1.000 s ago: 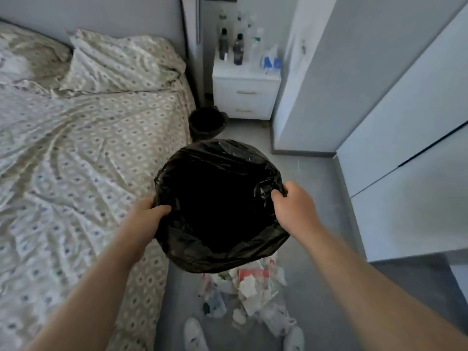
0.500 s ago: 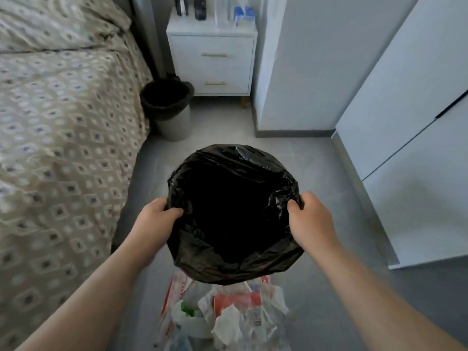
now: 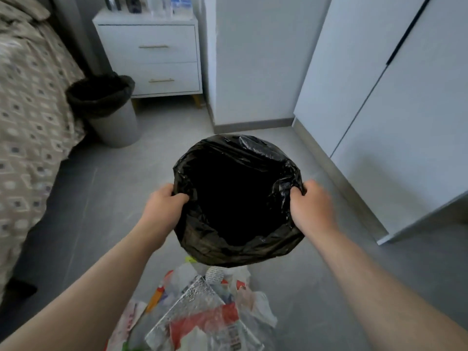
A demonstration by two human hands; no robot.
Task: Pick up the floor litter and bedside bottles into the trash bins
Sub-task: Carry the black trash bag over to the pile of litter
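Observation:
I hold a trash bin lined with a black bag (image 3: 238, 249) in front of me, its dark mouth facing up. My left hand (image 3: 164, 206) grips the bag's left rim and my right hand (image 3: 311, 209) grips its right rim. Just below the bin, a heap of floor litter (image 3: 202, 315) lies on the grey floor: clear plastic, red and white wrappers, crumpled paper. Several bottles (image 3: 134, 3) stand on the white nightstand (image 3: 152, 54) at the top, cut off by the frame edge.
A second grey bin with a black liner (image 3: 106, 110) stands between the bed (image 3: 27, 117) and the nightstand. White wardrobe doors (image 3: 405, 110) run along the right. A wall corner (image 3: 253, 72) juts out beside the nightstand. Grey floor (image 3: 114, 198) stretches between bed and wardrobe.
The view has moved forward and tilted down: nightstand and second bin look closer, the litter heap fills more of the bottom. Both hands keep their grip on the bag rim.

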